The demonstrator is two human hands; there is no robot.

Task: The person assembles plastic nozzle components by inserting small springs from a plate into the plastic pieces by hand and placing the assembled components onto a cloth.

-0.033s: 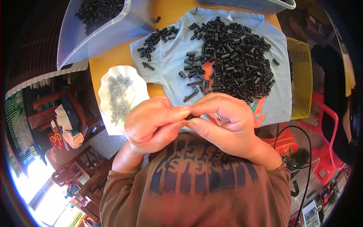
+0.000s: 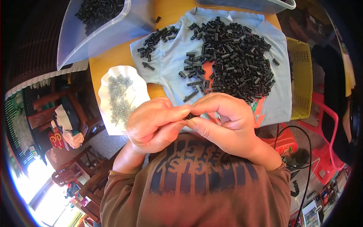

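In front of my chest both hands meet fingertip to fingertip. Between them shows a small black plastic part [image 2: 188, 117], mostly covered by the fingers. My left hand [image 2: 153, 123] is closed, thumb and forefinger pinching one side of the part. From the other side my right hand [image 2: 228, 123] pinches it likewise. Beyond the hands a large heap of black plastic tube pieces [image 2: 238, 56] lies on a light blue T-shirt [image 2: 172, 72]. A white scalloped tray [image 2: 140, 77] beside my left hand carries many tiny silvery metal pieces [image 2: 120, 96], perhaps springs.
A smaller group of black pieces [image 2: 153, 41] lies on the shirt's left sleeve. Far left on the yellow table [image 2: 102, 72] stands a clear plastic bin [image 2: 124, 36] with more black pieces. To the right are a yellow crate [image 2: 300, 75], a pink stool [image 2: 325, 151] and a black cable [image 2: 310, 159].
The fingertips have shifted very slightly, and a little more of the black part shows between them. Everything else stays the same.
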